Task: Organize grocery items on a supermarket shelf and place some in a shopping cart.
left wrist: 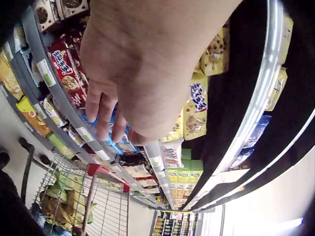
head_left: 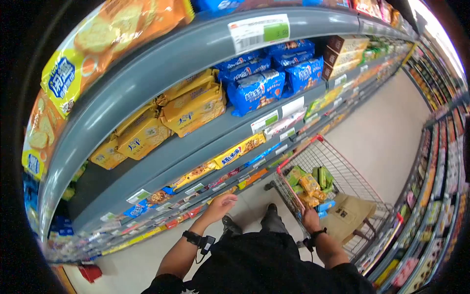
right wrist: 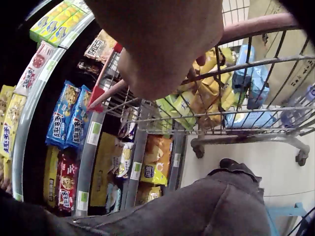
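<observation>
Judged part-loaded: red-rimmed wire shopping cart already holds glossy yellow-orange plastic packs, green packs, blue packs and a flat tan bag. Grey metal shelves alongside are stocked; how much is left to load can't be read from the frames.

Left hand: released, fingers relaxed, nothing in it, in front of the shelves' lower rows; can't tell if it touches them. Right hand: fingers curled round the cart's pinkish near rail. Loaded packs lie inside the cart, near that hand and below the rail; none seen in its grip.
</observation>
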The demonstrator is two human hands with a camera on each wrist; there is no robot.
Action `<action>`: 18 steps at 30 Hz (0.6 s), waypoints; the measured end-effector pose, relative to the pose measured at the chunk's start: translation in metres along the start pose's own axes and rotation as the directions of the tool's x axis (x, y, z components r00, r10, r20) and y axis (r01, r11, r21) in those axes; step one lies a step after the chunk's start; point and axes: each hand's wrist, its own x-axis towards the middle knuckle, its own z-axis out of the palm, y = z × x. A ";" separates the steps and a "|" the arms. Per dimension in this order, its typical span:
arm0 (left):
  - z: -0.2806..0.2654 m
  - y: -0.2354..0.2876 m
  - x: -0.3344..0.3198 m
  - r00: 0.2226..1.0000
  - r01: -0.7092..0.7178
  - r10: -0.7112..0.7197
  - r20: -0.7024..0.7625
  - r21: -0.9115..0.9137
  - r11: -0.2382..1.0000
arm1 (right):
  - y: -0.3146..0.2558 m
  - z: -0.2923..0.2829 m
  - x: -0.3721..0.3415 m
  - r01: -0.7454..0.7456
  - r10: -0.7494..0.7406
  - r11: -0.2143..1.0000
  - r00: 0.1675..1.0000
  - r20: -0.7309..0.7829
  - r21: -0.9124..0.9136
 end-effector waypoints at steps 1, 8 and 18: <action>0.009 0.017 0.010 0.999 0.001 -0.001 -0.039 0.007 1.000 | 0.008 -0.003 0.011 0.003 -0.004 1.000 0.999 0.035 0.028; 0.057 0.147 0.062 0.977 -0.095 0.111 -0.182 0.092 0.991 | 0.076 0.005 0.064 0.081 -0.103 0.980 0.988 0.119 0.182; 0.047 0.248 0.046 0.761 -0.339 0.421 -0.493 0.251 0.907 | 0.064 -0.073 0.203 0.396 -0.452 0.887 0.850 0.272 0.235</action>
